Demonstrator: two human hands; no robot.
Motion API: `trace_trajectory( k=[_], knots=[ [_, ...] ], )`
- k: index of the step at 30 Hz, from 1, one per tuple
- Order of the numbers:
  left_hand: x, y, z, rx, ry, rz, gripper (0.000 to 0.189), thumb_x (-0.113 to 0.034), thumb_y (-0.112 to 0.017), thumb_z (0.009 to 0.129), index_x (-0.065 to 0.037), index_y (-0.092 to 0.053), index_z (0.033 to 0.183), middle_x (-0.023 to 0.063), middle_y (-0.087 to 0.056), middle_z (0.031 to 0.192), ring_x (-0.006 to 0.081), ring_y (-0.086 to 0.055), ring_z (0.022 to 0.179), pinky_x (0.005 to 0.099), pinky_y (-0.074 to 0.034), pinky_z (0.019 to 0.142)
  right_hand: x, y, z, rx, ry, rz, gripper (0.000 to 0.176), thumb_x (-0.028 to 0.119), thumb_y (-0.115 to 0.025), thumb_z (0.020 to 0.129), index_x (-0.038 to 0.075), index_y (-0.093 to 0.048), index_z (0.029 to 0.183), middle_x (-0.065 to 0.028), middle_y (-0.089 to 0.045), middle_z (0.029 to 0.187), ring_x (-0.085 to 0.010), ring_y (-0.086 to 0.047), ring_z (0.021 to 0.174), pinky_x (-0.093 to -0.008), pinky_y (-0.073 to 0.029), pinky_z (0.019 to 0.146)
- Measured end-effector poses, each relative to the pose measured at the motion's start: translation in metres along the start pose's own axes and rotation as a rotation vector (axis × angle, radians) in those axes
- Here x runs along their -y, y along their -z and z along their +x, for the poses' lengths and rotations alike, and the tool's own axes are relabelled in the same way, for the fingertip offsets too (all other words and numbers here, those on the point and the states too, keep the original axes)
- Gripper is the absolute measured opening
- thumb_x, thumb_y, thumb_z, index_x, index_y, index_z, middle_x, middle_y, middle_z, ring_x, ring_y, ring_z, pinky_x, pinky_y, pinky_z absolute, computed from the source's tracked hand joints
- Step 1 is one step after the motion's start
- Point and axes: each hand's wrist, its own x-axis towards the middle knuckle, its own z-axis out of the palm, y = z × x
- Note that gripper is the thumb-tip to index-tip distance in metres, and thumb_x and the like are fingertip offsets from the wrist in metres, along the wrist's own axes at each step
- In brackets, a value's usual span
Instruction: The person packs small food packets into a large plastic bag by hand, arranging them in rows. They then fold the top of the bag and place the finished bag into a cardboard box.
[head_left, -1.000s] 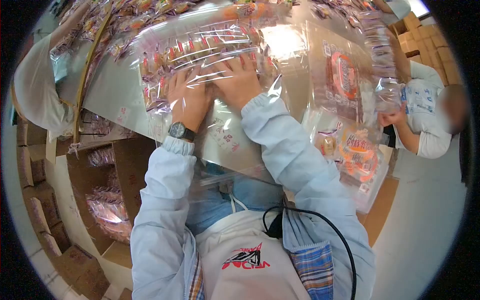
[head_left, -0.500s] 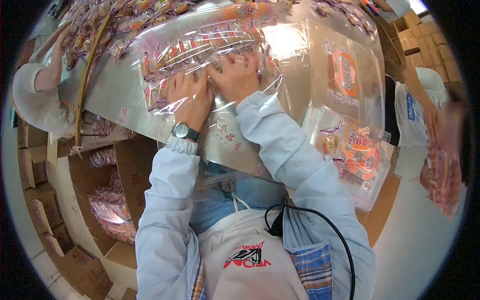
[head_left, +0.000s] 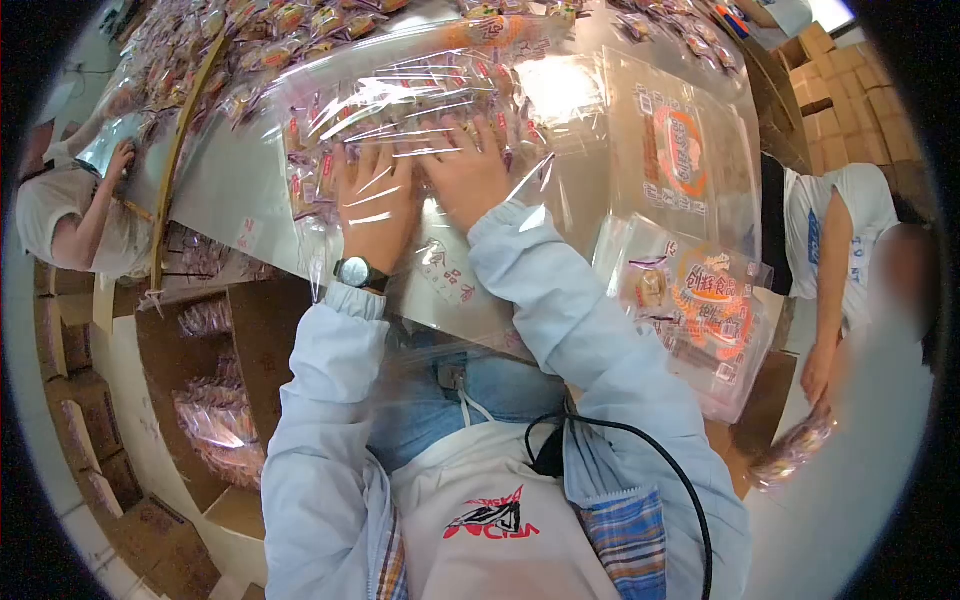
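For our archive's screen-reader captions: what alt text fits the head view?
The left hand and right hand lie flat inside a large clear plastic bag, pressing on rows of small red-wrapped snack packets on a grey table. To the right lie orange-printed bags.

1. One camera sits on the person's head. It looks forward and down.
2. It is close. The left hand [head_left: 375, 205] and right hand [head_left: 465, 178] sit just above the middle.
3. The lens is round and very wide, so the edges bend and the corners are dark.
4. Past the hands is the table [head_left: 222, 185]. Left of the left hand are boxes [head_left: 75, 420]. Right of the right hand stands another person [head_left: 850, 205].
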Motion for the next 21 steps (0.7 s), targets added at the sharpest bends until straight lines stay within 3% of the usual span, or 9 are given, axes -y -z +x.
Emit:
trace_trajectory(
  k=[3,7,9,10,14,15,17,20,21],
  knots=[
    [0.002,-0.008,-0.004,0.001,0.021,0.009,0.045,-0.027,-0.068,0.088,-0.012,-0.065,0.131,0.0100,-0.059,0.144,0.0278,-0.053,0.136,0.0588,-0.029,0.118,0.013,-0.002,0.009,-0.015,-0.077,-0.019,0.035,0.020,-0.062,0.086,0.018,-0.074,0.120,-0.0019,-0.066,0.134,-0.0275,-0.058,0.129,-0.0585,-0.030,0.118],
    [0.002,0.001,0.004,0.059,0.058,0.006,0.036,-0.028,-0.068,0.090,-0.018,-0.071,0.125,0.0109,-0.057,0.147,0.0311,-0.053,0.137,0.0539,-0.031,0.117,0.000,-0.003,0.008,0.074,-0.058,0.251,0.047,0.023,-0.067,0.082,0.017,-0.069,0.128,-0.0042,-0.066,0.132,-0.0300,-0.054,0.133,-0.0588,-0.029,0.117],
    [0.007,-0.016,-0.012,-0.129,0.135,-0.248,0.041,-0.027,-0.068,0.091,-0.014,-0.068,0.129,0.0138,-0.057,0.147,0.0345,-0.050,0.138,0.0541,-0.030,0.118,-0.006,0.010,0.007,0.136,-0.049,0.255,0.055,0.029,-0.070,0.081,0.017,-0.065,0.134,-0.0079,-0.064,0.136,-0.0313,-0.051,0.136,-0.0629,-0.027,0.116],
    [0.003,0.001,-0.012,-0.120,-0.004,-0.111,0.048,-0.025,-0.068,0.090,-0.005,-0.063,0.134,0.0172,-0.055,0.146,0.0375,-0.046,0.139,0.0552,-0.031,0.119,-0.006,0.017,0.008,0.169,-0.050,0.253,0.059,0.032,-0.071,0.080,0.017,-0.063,0.137,-0.0097,-0.062,0.138,-0.0320,-0.050,0.137,-0.0649,-0.026,0.116],
    [-0.012,0.034,-0.046,-0.142,0.185,-0.183,0.061,-0.022,-0.068,0.088,0.000,-0.053,0.142,0.0202,-0.053,0.146,0.0397,-0.042,0.142,0.0575,-0.031,0.119,0.010,0.031,0.009,0.014,-0.027,0.167,0.072,0.041,-0.071,0.080,0.017,-0.055,0.146,-0.0128,-0.057,0.145,-0.0363,-0.050,0.136,-0.0775,-0.021,0.109],
    [-0.008,0.030,-0.051,-0.166,0.229,-0.108,0.071,-0.024,-0.069,0.086,0.000,-0.047,0.149,0.0203,-0.050,0.150,0.0395,-0.040,0.144,0.0571,-0.030,0.119,0.016,0.053,0.012,0.126,-0.020,0.185,0.072,0.039,-0.072,0.081,0.018,-0.053,0.148,-0.0137,-0.055,0.147,-0.0387,-0.050,0.134,-0.0708,-0.027,0.112],
    [0.001,0.021,-0.052,-0.138,0.188,-0.030,0.077,-0.025,-0.069,0.086,-0.001,-0.041,0.153,0.0195,-0.046,0.154,0.0376,-0.038,0.146,0.0558,-0.031,0.118,0.009,0.007,0.008,0.102,0.113,0.392,0.069,0.037,-0.073,0.083,0.020,-0.053,0.148,-0.0118,-0.056,0.147,-0.0374,-0.051,0.134,-0.0580,-0.035,0.114],
    [0.011,0.024,-0.039,-0.066,0.242,-0.011,0.074,-0.025,-0.069,0.088,-0.001,-0.043,0.152,0.0180,-0.047,0.154,0.0351,-0.040,0.145,0.0526,-0.033,0.116,0.009,0.025,0.023,0.095,0.173,0.238,0.066,0.035,-0.074,0.083,0.020,-0.057,0.144,-0.0078,-0.059,0.144,-0.0340,-0.054,0.132,-0.0454,-0.040,0.112],
    [0.014,0.023,-0.038,-0.052,0.248,-0.022,0.072,-0.025,-0.069,0.088,-0.001,-0.044,0.152,0.0172,-0.048,0.153,0.0341,-0.041,0.144,0.0515,-0.033,0.115,0.008,0.024,0.024,0.117,0.155,0.285,0.064,0.036,-0.075,0.082,0.020,-0.059,0.142,-0.0067,-0.060,0.144,-0.0333,-0.056,0.130,-0.0463,-0.041,0.110]
  ],
)
